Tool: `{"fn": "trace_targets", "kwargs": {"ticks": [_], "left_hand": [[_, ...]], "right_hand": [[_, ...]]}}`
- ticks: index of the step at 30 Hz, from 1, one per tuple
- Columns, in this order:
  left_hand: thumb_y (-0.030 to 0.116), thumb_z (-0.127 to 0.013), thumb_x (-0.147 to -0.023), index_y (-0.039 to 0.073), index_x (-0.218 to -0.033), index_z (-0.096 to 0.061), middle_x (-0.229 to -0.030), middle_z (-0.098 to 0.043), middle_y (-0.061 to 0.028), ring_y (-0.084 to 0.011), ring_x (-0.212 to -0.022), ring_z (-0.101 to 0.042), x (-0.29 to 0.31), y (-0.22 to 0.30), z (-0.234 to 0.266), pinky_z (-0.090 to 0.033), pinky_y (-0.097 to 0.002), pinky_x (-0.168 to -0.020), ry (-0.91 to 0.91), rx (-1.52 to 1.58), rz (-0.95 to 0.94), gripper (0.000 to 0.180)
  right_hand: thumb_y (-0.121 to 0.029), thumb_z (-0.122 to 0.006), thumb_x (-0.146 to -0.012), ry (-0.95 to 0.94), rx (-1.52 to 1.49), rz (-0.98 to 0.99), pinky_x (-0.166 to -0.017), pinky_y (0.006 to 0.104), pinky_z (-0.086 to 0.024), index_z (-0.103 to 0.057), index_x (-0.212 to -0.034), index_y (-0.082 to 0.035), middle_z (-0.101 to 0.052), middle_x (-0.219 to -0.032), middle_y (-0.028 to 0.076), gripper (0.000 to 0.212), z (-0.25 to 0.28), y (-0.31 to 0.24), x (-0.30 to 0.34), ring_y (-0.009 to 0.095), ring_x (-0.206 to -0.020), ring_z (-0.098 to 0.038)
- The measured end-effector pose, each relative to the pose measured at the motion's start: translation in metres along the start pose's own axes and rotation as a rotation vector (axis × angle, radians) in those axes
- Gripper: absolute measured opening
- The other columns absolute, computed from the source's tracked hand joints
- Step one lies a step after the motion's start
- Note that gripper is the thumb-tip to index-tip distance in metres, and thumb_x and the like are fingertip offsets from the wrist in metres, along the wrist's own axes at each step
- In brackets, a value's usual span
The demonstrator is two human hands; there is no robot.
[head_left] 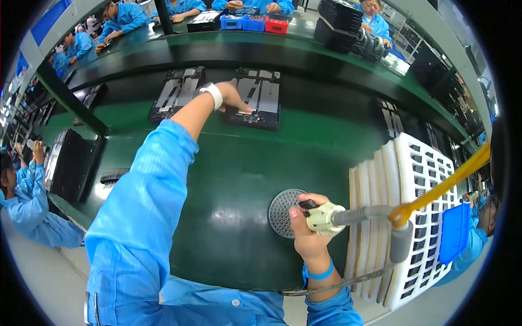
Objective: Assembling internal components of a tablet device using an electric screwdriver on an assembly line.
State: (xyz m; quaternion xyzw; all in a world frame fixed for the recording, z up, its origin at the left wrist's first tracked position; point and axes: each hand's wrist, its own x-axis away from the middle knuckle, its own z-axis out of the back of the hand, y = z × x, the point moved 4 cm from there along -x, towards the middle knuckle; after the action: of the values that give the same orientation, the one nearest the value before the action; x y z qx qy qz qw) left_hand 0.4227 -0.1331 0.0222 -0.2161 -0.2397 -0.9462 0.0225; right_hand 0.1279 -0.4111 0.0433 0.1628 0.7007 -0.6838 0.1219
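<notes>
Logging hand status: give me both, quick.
Left hand: open, spread over a dark flat device; contact unclear.
Right hand: closed, holding a cream handheld tool.

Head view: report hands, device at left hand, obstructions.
Left hand partly covering left edge of open device, grip unclear. Right hand gripping pale tool. Device lying on green bench, insides exposed. White tray stack right of tool.

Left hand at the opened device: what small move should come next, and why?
Probably draw the device nearer: the left hand is at its left edge, while the tool in the right hand is down by the round disc, well short of it.
</notes>
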Motion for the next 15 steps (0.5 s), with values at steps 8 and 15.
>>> {"fn": "trace_targets", "kwargs": {"ticks": [8,15], "left_hand": [[0.007,-0.068,-0.084,-0.005,-0.099,-0.065,-0.091,-0.07,-0.0108,-0.0197,-0.079,-0.069,0.031,-0.006,-0.018,-0.058,-0.0356,-0.074,0.019,1.302,-0.151,0.019],[0.008,-0.067,-0.088,-0.005,-0.115,-0.056,-0.104,-0.068,-0.0115,-0.0176,-0.088,-0.068,0.206,-0.026,-0.059,-0.057,-0.0335,-0.082,0.027,1.419,-0.141,0.032]], "right_hand": [[0.001,-0.077,-0.076,0.07,0.003,-0.062,-0.07,0.0242,-0.05,-0.063,-0.104,0.002,-0.064,-0.098,0.007,0.031,-0.001,0.008,-0.003,0.01,-0.076,-0.061],[0.003,-0.074,-0.08,0.142,-0.03,-0.025,-0.064,0.0213,-0.045,-0.063,-0.107,0.001,-0.061,-0.09,0.006,0.029,0.007,0.006,-0.005,0.009,-0.068,-0.053]]}}
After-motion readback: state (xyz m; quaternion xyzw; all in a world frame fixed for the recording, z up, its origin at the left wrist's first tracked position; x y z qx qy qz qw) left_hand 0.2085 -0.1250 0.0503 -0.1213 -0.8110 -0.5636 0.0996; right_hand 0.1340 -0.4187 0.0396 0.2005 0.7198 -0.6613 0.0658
